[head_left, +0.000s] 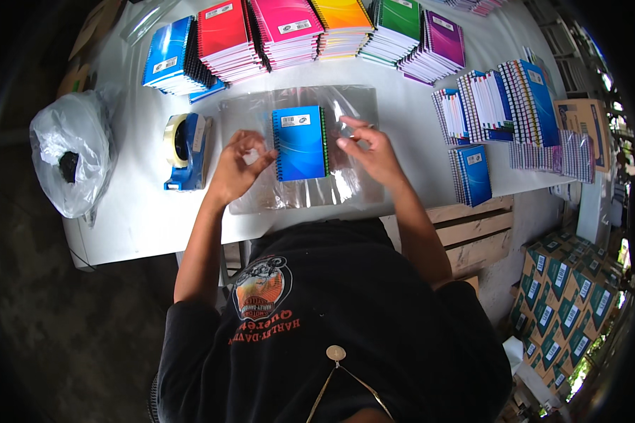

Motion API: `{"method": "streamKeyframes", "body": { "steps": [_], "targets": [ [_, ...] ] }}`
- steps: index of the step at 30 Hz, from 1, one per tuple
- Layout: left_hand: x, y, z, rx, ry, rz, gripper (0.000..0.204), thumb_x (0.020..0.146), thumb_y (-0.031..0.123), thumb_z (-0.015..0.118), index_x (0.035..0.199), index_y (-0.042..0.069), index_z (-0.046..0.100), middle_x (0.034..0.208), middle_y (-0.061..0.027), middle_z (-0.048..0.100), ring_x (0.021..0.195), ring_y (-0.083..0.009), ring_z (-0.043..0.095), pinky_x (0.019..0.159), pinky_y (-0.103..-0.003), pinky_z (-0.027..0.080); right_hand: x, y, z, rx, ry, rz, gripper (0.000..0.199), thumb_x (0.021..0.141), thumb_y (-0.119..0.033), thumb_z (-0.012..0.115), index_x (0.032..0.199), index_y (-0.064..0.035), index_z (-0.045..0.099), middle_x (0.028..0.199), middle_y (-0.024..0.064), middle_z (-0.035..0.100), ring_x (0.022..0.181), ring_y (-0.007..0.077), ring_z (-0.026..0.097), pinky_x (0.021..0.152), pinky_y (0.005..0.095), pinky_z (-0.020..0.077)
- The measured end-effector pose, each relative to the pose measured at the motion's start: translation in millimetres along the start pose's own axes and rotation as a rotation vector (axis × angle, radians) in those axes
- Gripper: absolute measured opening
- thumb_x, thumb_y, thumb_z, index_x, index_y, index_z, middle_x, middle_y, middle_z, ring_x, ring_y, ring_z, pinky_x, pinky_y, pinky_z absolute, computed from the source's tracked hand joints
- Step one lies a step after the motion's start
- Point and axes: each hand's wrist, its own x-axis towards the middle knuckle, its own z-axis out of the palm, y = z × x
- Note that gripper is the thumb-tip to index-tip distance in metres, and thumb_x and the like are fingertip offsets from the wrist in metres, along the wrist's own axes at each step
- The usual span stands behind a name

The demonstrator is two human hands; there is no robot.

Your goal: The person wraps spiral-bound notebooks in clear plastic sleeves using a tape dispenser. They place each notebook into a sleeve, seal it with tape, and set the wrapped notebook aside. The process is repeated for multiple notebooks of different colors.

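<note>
A blue spiral-bound notebook [300,151] with a white label lies on clear plastic film [247,194] in the middle of the table. Green spiral binding shows along its right edge, so at least one other notebook seems to be under it. My left hand [243,166] hovers by the notebook's left edge, thumb and fingers curved but apart. On the other side, my right hand [374,151] is held over the film, its index finger stretched toward the notebook and its thumb apart. Neither hand visibly grips anything.
A blue tape dispenser [187,151] and a plastic bag [70,155] are at left. Stacks of blue, red, pink [286,32], yellow, green and purple notebooks line the back. More notebooks [487,106] stand at right, near cardboard boxes [564,303] beyond the table [141,233].
</note>
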Motion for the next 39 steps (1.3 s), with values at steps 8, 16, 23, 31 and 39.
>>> {"method": "streamKeyframes", "body": {
  "steps": [8, 16, 23, 31, 39],
  "targets": [
    [18, 0, 73, 0.012, 0.116, 0.148, 0.013, 0.084, 0.013, 0.066, 0.079, 0.007, 0.055, 0.146, -0.0231, 0.032, 0.14, -0.0373, 0.022, 0.109, -0.05, 0.022, 7, 20, 77, 0.292, 0.191, -0.229, 0.016, 0.091, -0.011, 0.055, 0.08, -0.0023, 0.049, 0.151, 0.024, 0.022, 0.143, 0.0364, 0.009, 0.112, 0.0439, 0.0157],
    [14, 2, 79, 0.432, -0.186, 0.026, 0.067, 0.081, 0.027, 0.045, 0.142, 0.004, 0.028, 0.156, -0.0198, 0.004, 0.145, -0.0306, -0.004, 0.111, -0.054, -0.011, 8, 15, 85, 0.109, 0.16, -0.2, 0.018, 0.093, -0.014, 0.053, 0.082, -0.0011, 0.048, 0.151, 0.0272, 0.017, 0.142, 0.0435, 0.007, 0.112, 0.0483, 0.0161],
    [24, -18, 61, -0.622, -0.276, -0.107, 0.077, 0.081, 0.027, 0.04, 0.151, 0.009, 0.012, 0.157, -0.0148, 0.009, 0.146, -0.0234, -0.006, 0.108, -0.045, -0.021, 11, 10, 92, -0.605, 0.166, -0.301, 0.013, 0.089, -0.011, 0.056, 0.085, -0.002, 0.048, 0.148, 0.0303, 0.022, 0.14, 0.0473, 0.01, 0.111, 0.0551, 0.0174],
    [142, -48, 22, 0.296, -0.116, -0.214, 0.043, 0.08, 0.051, 0.064, 0.095, 0.011, 0.072, 0.097, -0.0132, 0.069, 0.085, -0.0298, 0.066, 0.077, -0.04, 0.049, 11, 10, 90, -0.655, 0.115, -0.322, 0.021, 0.092, -0.018, 0.054, 0.082, -0.004, 0.042, 0.148, 0.029, 0.021, 0.139, 0.0477, 0.011, 0.111, 0.0582, 0.0124],
    [41, -18, 51, 0.839, 0.164, 0.128, 0.047, 0.091, 0.024, 0.054, 0.135, 0.01, 0.046, 0.148, -0.0088, 0.035, 0.138, -0.0337, 0.025, 0.105, -0.056, 0.025, 11, 8, 89, -0.632, 0.124, -0.286, 0.019, 0.092, -0.017, 0.053, 0.082, -0.0044, 0.043, 0.149, 0.0266, 0.023, 0.14, 0.0438, 0.014, 0.111, 0.0577, 0.0121]
  ]
}}
